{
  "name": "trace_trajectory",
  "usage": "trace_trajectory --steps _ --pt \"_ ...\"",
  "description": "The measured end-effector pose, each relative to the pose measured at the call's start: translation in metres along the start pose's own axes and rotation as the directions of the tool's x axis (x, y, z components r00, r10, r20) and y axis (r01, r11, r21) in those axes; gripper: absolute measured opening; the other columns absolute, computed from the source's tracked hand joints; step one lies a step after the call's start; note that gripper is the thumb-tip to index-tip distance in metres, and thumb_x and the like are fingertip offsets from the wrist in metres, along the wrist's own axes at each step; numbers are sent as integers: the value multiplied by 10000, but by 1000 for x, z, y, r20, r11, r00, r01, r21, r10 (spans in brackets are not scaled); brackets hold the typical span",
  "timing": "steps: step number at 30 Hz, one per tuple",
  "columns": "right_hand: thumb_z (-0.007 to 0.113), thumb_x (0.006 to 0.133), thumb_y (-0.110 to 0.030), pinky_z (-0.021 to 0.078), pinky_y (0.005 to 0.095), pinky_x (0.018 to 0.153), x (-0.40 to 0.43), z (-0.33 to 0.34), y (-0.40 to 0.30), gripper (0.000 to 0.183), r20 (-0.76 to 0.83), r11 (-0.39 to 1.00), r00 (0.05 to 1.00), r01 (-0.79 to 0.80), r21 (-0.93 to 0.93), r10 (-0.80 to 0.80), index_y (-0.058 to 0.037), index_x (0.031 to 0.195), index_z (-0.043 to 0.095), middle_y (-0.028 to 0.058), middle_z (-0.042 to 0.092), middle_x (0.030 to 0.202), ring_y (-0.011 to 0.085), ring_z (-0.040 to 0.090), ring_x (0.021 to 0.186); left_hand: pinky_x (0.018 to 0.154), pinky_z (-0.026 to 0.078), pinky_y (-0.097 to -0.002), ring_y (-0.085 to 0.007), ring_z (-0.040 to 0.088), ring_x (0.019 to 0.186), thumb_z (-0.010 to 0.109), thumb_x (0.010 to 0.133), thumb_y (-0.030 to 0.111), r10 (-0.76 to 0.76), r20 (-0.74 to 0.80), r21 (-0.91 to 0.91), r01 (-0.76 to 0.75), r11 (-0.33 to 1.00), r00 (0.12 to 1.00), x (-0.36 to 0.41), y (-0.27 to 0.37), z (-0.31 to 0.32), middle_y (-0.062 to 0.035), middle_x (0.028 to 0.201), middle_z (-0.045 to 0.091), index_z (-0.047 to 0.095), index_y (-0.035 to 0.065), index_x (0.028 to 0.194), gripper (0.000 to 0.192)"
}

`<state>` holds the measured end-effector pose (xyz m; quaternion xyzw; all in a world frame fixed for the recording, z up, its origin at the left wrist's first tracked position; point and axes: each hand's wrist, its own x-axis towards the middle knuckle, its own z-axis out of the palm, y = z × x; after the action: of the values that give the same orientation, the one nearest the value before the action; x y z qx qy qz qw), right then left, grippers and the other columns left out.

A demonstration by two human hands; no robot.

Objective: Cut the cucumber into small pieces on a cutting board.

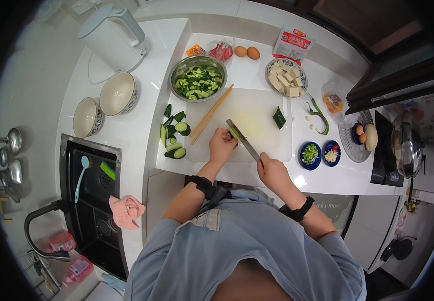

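Observation:
My right hand (273,171) grips the handle of a kitchen knife (246,143), whose blade slants up and left over the white cutting board (217,152). Against the blade, my left hand (222,143) holds a small piece of cucumber (234,134); the fingers partly cover it. A larger cucumber chunk (278,117) lies at the board's right side. Wooden chopsticks (213,113) rest across its left part. Several cut cucumber pieces (179,152) lie left of the board, partly at its edge. Behind them stands a steel bowl (173,89) of chopped cucumber (198,82).
A patterned plate (269,77) of tofu cubes, two eggs (253,53) and a packet (293,45) stand at the back. Blue dishes (310,167) hold chopped scallion and garlic. A green chili (320,114) lies at right. The sink (85,225), two bowls (118,94) and a kettle (108,41) are left.

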<state>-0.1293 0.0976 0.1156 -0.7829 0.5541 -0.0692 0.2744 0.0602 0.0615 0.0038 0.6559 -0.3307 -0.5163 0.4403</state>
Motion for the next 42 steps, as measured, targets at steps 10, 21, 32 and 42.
trace_trajectory --steps 10,21,32,42 --pt "555 926 -149 517 540 588 7 23 14 155 20 1000 999 -27 0 27 -8 882 509 250 615 639 452 630 616 611 588 -283 -173 654 706 725 803 -25 83 -15 76 -82 994 996 -1 0 3 -99 856 613 539 -33 1057 315" --pt "565 935 -176 500 538 594 7 30 37 166 -45 989 999 -12 147 19 -22 891 521 229 619 652 442 620 625 645 607 -291 -196 669 814 658 825 -44 15 79 53 -19 998 997 -3 -5 -20 -117 942 602 537 -23 1152 350" --pt "624 885 -197 533 445 523 -4 10 39 154 -150 971 979 103 -214 -137 -72 872 534 127 611 693 349 633 579 606 546 -301 -171 673 748 702 877 95 268 -26 376 -238 895 963 13 35 -53 -111 973 631 630 -4 1116 269" --pt "639 850 -178 513 377 465 -8 12 44 117 -160 885 937 225 -408 -312 -115 865 543 68 597 701 238 649 573 752 548 -344 -235 693 860 773 737 176 -184 749 611 -556 564 636 72 99 -19 -121 1005 720 709 23 1070 372"
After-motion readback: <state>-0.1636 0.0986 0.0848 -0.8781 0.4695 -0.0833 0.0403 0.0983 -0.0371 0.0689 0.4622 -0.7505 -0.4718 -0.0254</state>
